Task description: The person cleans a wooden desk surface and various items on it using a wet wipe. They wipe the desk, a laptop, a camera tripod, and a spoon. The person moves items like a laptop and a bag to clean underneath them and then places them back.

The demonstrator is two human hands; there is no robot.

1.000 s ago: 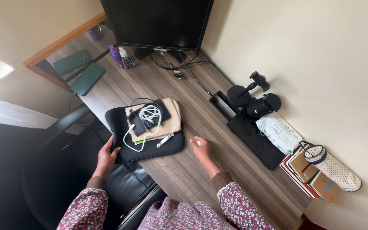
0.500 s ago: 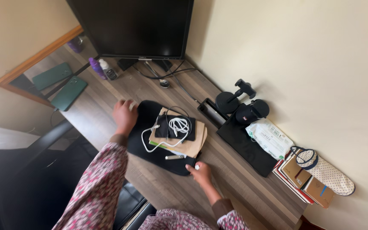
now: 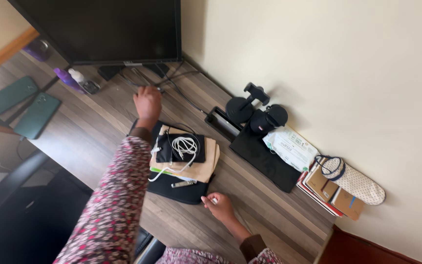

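My left hand [image 3: 148,101] is stretched out across the wood-grain worktop [image 3: 98,124], its fingers loosely curled and holding nothing, hovering over the tangle of dark cables [image 3: 172,84] just in front of the foot of the black flat-screen monitor [image 3: 98,29]; whether the fingertips touch a cable I cannot tell. My floral pink-and-white sleeve [image 3: 113,205] runs along the left side of the flat black fabric pouch [image 3: 181,191], which lies on the worktop between my two hands. On the pouch sits a tan paper envelope [image 3: 206,164], on that a smaller black case [image 3: 194,152], and a coiled white charging cable [image 3: 181,146] is draped over the case with its tail trailing down towards the pouch's near edge. A small silver stick-shaped gadget [image 3: 183,184] lies on the pouch near that edge. My right hand [image 3: 219,206] rests on the worktop just at the pouch's near right corner, fingers relaxed and open, gripping nothing. To the right, a black rectangular tray [image 3: 264,159] lies against the wall side, with a black round-based phone stand [image 3: 244,103] and a black cylindrical speaker [image 3: 268,119] at its far end, and a white packet of wipes [image 3: 290,147] beside it. Further right is a stack of books [image 3: 335,195] with a white dotted pouch [image 3: 355,180] on top. To the far left a dark green phone [image 3: 37,116] lies flat, and two small bottles, one purple [image 3: 67,78] and one white [image 3: 84,82], stand beside the monitor's foot.
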